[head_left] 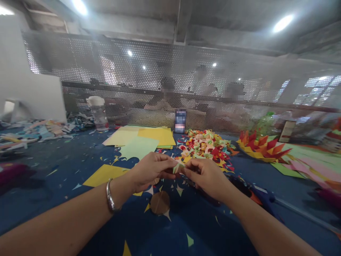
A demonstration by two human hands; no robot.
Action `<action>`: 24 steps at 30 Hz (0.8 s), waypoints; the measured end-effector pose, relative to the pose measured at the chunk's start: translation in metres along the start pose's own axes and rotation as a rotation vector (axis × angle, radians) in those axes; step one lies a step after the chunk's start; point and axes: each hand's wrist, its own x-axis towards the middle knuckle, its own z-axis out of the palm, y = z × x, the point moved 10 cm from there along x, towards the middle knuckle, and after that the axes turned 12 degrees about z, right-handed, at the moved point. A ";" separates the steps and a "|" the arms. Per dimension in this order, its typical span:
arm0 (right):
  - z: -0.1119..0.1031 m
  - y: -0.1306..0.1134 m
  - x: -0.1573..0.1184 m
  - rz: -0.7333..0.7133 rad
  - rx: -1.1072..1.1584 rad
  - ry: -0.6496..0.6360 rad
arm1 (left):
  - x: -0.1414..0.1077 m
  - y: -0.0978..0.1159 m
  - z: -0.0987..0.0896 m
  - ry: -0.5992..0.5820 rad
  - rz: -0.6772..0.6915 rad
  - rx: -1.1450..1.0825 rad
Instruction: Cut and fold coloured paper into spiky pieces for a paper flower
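Between my two hands is a small folded paper piece, pale green and whitish, held above the dark blue table. My left hand, with a silver bangle on its wrist, pinches it from the left. From the right, my right hand grips it with thumb and fingertips. A round brown cardboard disc lies below, among star-shaped paper offcuts. Just beyond my right hand is a heap of small folded paper pieces in red, yellow, pink and green.
Yellow sheets and a pale green sheet lie ahead. A phone stands by the perforated screen. A cup and paper scraps are left. Right are a spiky paper ornament and a blue glue gun.
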 end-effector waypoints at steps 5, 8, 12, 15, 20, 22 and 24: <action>-0.001 -0.002 -0.001 -0.005 -0.046 0.020 | 0.001 0.003 -0.003 0.038 0.035 0.151; -0.002 -0.004 -0.002 -0.003 -0.075 0.032 | 0.002 0.006 -0.004 0.052 0.062 0.217; -0.002 -0.005 -0.002 -0.009 -0.074 0.034 | 0.003 0.008 -0.005 0.058 0.079 0.291; -0.001 -0.004 -0.002 -0.013 -0.063 0.029 | 0.003 0.008 -0.007 0.071 0.074 0.339; 0.001 -0.003 -0.001 -0.010 -0.055 0.018 | 0.004 0.007 -0.005 0.051 0.099 0.355; 0.002 -0.003 -0.001 -0.015 -0.060 0.017 | 0.005 0.006 -0.003 0.034 0.116 0.347; 0.002 -0.003 -0.001 -0.019 -0.064 0.017 | 0.005 0.005 -0.002 0.020 0.131 0.348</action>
